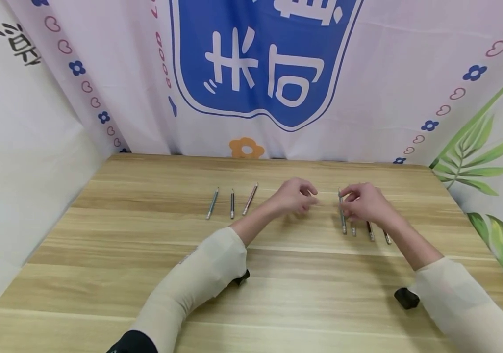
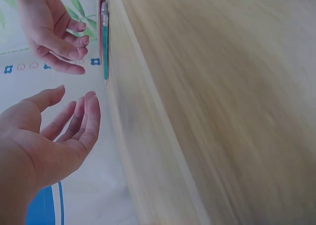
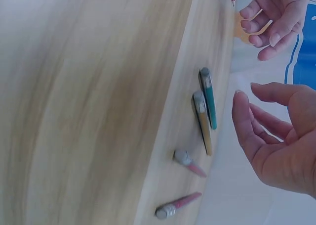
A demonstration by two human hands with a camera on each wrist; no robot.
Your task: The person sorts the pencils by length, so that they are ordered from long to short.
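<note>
My left hand (image 1: 294,197) hovers over the middle of the table with its fingers loosely bent and nothing in them. Over the right-hand group of pencils is my right hand (image 1: 366,203), its thumb and fingers apart, holding nothing. Closest to it lies a teal pencil (image 1: 342,218). In the right wrist view a yellow pencil (image 3: 203,122) lies beside the teal one, with two red pencils (image 3: 189,162) nearer the bottom. My right hand partly covers this group in the head view. To the left lie a blue-grey pencil (image 1: 212,203), a dark pencil (image 1: 232,204) and a reddish pencil (image 1: 250,199).
The wood-grain table (image 1: 123,274) ends at a printed curtain (image 1: 145,98) along the back. A white wall covering (image 1: 22,162) stands at the left, and a leaf-patterned one (image 1: 481,162) at the right. Black wrist devices (image 1: 407,298) sit under the sleeves.
</note>
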